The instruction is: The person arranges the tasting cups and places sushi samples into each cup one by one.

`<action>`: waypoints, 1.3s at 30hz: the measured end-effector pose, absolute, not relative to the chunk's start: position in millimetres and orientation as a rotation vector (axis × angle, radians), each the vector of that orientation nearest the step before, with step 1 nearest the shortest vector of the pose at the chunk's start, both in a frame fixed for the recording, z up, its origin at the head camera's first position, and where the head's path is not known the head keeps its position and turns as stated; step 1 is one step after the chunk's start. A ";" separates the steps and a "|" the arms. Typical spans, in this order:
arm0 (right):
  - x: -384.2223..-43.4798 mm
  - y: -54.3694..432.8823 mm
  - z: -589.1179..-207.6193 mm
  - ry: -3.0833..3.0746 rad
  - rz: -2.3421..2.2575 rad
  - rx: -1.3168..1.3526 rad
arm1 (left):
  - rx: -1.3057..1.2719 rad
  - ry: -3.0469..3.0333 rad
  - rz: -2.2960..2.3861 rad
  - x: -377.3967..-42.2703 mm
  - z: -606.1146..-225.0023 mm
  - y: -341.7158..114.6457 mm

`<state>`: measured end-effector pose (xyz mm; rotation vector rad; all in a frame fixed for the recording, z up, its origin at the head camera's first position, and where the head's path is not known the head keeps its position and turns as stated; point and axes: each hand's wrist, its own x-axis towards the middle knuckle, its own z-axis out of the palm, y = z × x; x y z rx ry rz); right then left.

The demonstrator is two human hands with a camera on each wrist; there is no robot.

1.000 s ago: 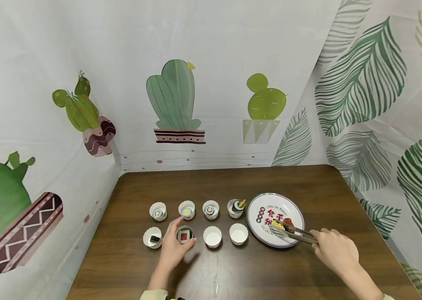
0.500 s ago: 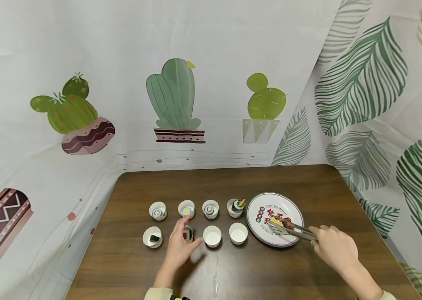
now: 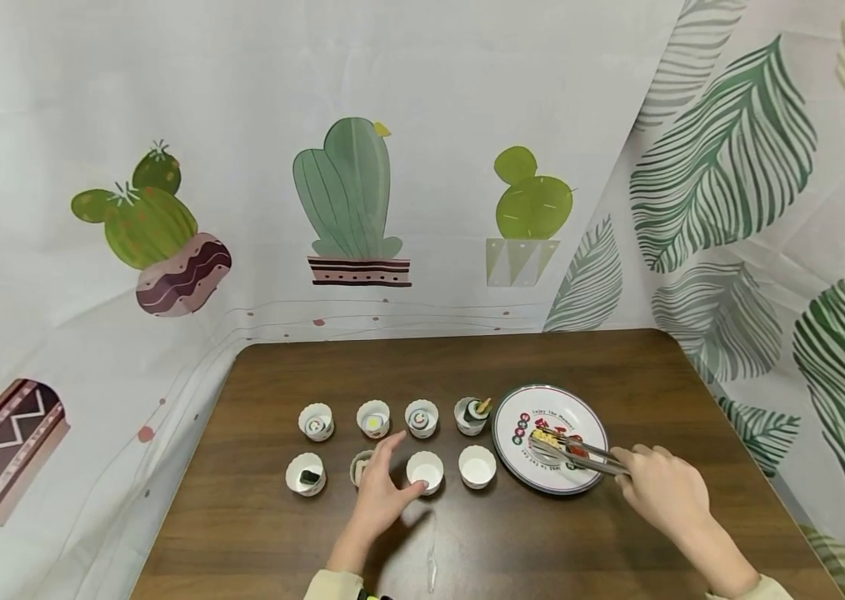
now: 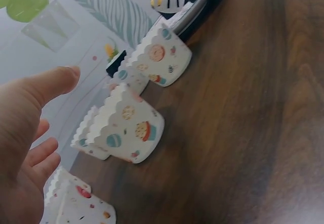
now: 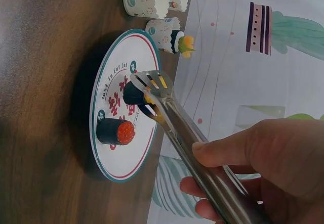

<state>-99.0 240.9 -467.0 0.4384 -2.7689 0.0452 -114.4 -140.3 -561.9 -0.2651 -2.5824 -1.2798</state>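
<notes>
My right hand (image 3: 666, 487) grips metal tongs (image 5: 190, 148), their slotted tips around a dark-wrapped sushi roll with yellow topping (image 3: 545, 437). This roll is over the white printed plate (image 3: 516, 408). Another sushi roll, topped with orange roe (image 5: 115, 131), lies on the plate. My left hand (image 3: 380, 496) has thumb and fingers spread, holding nothing. Its thumb overlaps the lower edge of a white paper cup (image 3: 425, 468) in the head view. Behind its fingers, a cup with sushi (image 3: 359, 468) is partly hidden.
Left of the plate, paper cups stand in two rows. Sushi sits in the back-row cups (image 3: 316, 422) and the front-left cup (image 3: 295, 477). An empty cup (image 3: 477, 468) is beside the plate. Patterned cloth (image 3: 452, 83) hangs behind the brown table (image 3: 505, 550).
My left hand has moved right, from around the cup with red-centred sushi toward the empty cup beside it. The tongs and yellow-topped roll have shifted slightly left over the plate.
</notes>
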 end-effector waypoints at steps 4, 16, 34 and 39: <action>-100.1 239.2 -465.9 -2.780 0.037 0.440 | -0.281 -2.597 -1.277 -113.9 -564.9 -135.2; -102.4 228.8 -461.2 -2.721 0.028 0.500 | -0.326 -2.625 -1.257 -114.8 -578.7 -124.6; -104.6 208.8 -451.4 -2.695 0.028 0.550 | -0.222 -2.665 -1.250 -115.3 -598.8 -117.3; -106.3 203.3 -453.3 -2.639 0.053 0.574 | -0.198 -2.662 -1.241 -115.4 -602.9 -116.7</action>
